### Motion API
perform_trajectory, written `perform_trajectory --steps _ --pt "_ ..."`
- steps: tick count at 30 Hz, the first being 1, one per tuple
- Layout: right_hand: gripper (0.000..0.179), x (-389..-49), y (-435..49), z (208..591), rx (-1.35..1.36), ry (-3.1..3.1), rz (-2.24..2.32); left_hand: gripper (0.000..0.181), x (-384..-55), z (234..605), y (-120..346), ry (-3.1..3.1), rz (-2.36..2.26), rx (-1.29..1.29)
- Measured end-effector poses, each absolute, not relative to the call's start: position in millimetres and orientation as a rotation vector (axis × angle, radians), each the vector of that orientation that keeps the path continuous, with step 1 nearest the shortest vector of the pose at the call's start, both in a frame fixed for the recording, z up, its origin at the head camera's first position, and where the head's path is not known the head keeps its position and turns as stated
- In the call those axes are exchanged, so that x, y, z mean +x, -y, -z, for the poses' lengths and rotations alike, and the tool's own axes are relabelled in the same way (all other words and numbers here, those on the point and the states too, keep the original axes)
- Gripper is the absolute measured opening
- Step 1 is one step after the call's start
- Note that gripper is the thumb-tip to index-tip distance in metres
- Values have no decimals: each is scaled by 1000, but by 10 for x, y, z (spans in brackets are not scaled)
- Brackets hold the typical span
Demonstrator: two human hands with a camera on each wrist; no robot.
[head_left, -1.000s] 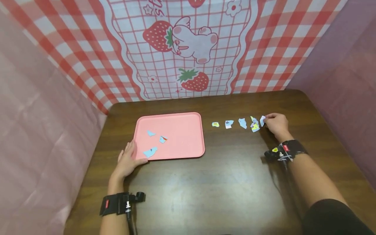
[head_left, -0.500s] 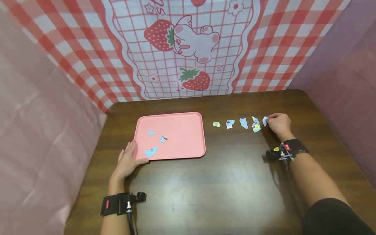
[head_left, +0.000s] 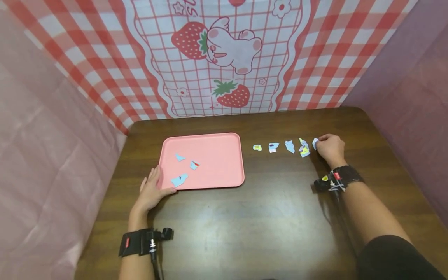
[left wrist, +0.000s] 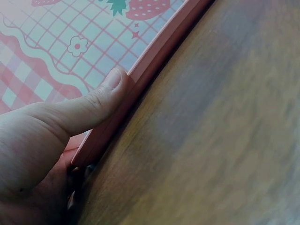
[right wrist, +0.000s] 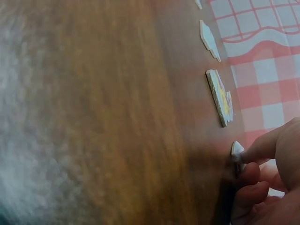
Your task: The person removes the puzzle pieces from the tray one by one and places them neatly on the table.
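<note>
My right hand (head_left: 330, 149) pinches a small pale puzzle piece (head_left: 315, 144) at the right end of a row on the wooden table. In the right wrist view, that piece (right wrist: 237, 153) is between the fingertips, low over the wood, and partly hidden by them. Just left of it lies a yellow and purple puzzle piece (head_left: 304, 148). My left hand (head_left: 151, 190) rests at the near left corner of the pink tray (head_left: 220, 163). Its thumb (left wrist: 101, 101) lies straight over the rim, and the other fingers extend along the left side.
Left of the yellow and purple piece lie a blue piece (head_left: 289, 146), a blue and pink piece (head_left: 273, 147) and a yellow-green piece (head_left: 257, 147). The tray bears three blue pieces, one with a red stripe (head_left: 194, 165). A strawberry-print cloth (head_left: 231, 58) hangs behind the table.
The pinched piece has moved slightly right, widening its gap to the yellow and purple piece. My left hand keeps its place on the tray.
</note>
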State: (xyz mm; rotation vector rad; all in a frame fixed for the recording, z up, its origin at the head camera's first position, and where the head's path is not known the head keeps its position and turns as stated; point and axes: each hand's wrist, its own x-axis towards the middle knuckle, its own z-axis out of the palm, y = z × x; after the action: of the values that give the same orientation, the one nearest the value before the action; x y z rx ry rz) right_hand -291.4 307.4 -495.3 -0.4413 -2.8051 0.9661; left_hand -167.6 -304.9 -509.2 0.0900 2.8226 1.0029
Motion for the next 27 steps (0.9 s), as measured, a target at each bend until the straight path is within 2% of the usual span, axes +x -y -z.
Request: perform_trajectory --steps 18,27 --pt "27 -2901 -3099 5001 -456 2771 -990 116 -1687 5111 3077 -2836 -989 94" --pt "31 -2867 -3108 5009 -538 2664 -1053 116 -1685 5115 3062 -2835 -993 99"
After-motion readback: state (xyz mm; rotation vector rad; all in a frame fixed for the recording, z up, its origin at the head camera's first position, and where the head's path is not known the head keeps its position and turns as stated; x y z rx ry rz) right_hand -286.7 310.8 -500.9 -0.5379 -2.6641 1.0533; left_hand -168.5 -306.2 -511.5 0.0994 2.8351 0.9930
